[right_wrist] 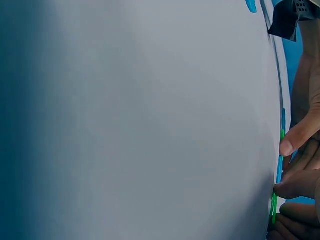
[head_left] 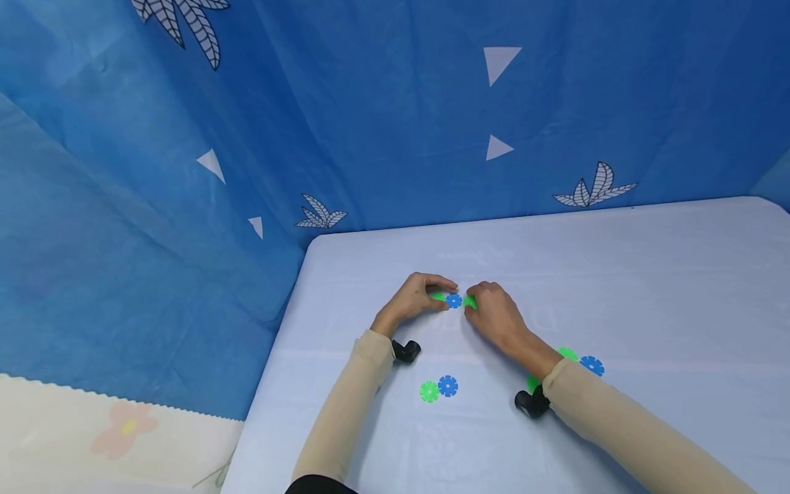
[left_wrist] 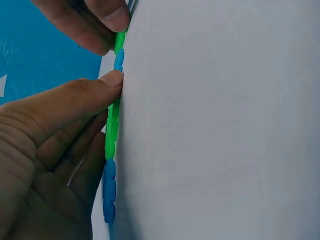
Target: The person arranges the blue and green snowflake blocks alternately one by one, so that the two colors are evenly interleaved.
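Note:
Toy interlocking discs with notched rims form a row between the hands, green and blue by turns. With thumb and fingers, my left hand (head_left: 412,296) pinches the row around a blue disc (head_left: 453,301), beside a green disc (head_left: 438,296) partly under the fingers. Opposite it, my right hand (head_left: 496,314) pinches another green disc (head_left: 470,301) at the row's right end. The left wrist view shows a further blue disc (left_wrist: 109,192) at the row's other end. Whether the right-hand disc is slotted into its blue neighbour is hard to tell.
On the white table (head_left: 648,274), a green disc (head_left: 428,392) and a blue disc (head_left: 448,386) lie together in front. Near the right forearm are a blue disc (head_left: 592,366) and green discs (head_left: 568,354), partly covered. A blue curtain (head_left: 395,123) hangs behind.

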Motion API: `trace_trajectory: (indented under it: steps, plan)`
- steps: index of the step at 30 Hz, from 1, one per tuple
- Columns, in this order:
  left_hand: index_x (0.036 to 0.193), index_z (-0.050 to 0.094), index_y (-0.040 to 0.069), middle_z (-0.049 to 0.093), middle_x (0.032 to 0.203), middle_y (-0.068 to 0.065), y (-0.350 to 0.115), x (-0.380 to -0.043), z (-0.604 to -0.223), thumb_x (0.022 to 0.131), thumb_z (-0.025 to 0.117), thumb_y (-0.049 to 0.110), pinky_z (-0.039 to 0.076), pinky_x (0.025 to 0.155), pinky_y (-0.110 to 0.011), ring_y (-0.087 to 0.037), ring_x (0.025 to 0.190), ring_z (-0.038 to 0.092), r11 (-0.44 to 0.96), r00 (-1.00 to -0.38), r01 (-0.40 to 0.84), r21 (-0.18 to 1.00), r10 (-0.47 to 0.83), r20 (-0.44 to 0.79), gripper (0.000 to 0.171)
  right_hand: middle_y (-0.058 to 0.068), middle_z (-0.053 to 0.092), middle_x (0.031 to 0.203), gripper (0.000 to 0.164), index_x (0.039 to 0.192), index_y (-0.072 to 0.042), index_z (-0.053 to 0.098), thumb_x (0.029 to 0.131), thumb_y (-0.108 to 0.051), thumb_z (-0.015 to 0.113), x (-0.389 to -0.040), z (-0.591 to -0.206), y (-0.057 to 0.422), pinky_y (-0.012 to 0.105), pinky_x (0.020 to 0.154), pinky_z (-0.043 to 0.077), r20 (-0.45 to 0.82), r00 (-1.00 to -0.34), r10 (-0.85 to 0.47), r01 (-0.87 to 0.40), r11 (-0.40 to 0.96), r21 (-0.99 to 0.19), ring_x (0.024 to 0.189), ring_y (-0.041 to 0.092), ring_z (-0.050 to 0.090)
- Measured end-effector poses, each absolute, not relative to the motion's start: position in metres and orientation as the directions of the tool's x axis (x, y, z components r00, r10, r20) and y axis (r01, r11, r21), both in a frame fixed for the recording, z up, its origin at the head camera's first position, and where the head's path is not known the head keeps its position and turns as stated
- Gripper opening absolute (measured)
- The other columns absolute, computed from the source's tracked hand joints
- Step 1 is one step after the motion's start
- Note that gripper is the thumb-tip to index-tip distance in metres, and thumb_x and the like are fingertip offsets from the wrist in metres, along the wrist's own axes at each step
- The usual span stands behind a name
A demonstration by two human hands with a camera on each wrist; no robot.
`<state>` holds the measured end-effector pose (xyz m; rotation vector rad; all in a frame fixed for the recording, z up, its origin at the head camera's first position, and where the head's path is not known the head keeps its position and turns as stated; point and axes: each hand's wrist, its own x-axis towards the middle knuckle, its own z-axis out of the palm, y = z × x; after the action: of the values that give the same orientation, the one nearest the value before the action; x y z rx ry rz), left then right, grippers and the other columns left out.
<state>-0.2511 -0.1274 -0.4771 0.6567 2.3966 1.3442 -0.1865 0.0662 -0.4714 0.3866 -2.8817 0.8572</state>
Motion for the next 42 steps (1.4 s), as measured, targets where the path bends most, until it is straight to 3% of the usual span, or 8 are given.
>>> trace_trajectory:
  steps: [26,33,42]
  plan:
    - [0.114,0.075,0.012,0.072,0.112,0.005,-0.13,-0.249,-0.476,0.078,0.082,0.002,0.047,0.097,-0.026,-0.007,0.11,0.061,0.458,-0.843,0.233,0.858,0.535,-0.056,0.038,0.024,0.067,0.111,0.032,0.112,0.01,0.068,0.084,-0.006,0.074,-0.185,-0.466,0.062,0.05,0.092,0.051,0.154,-0.965,-0.213,-0.263,0.816,-0.515,0.108,0.04,0.061]
    - [0.114,0.075,0.014,0.071,0.114,0.005,-0.132,-0.25,-0.472,0.078,0.082,0.002,0.045,0.1,-0.026,-0.007,0.114,0.06,0.47,-0.841,0.227,0.853,0.536,-0.071,0.038,0.023,0.064,0.12,0.037,0.119,0.007,0.066,0.086,-0.009,0.072,-0.18,-0.457,0.06,0.051,0.094,0.049,0.167,-0.964,-0.208,-0.266,0.79,-0.553,0.117,0.038,0.056]
    - [0.116,0.074,0.012,0.07,0.117,0.001,-0.133,-0.253,-0.472,0.079,0.082,0.003,0.043,0.103,-0.029,-0.011,0.117,0.059,0.447,-0.826,0.219,0.867,0.558,-0.079,0.039,0.013,0.065,0.121,0.034,0.119,0.001,0.068,0.087,-0.011,0.071,-0.136,-0.446,0.054,0.049,0.1,0.046,0.138,-0.905,-0.403,-0.398,0.684,-0.612,0.12,0.032,0.057]
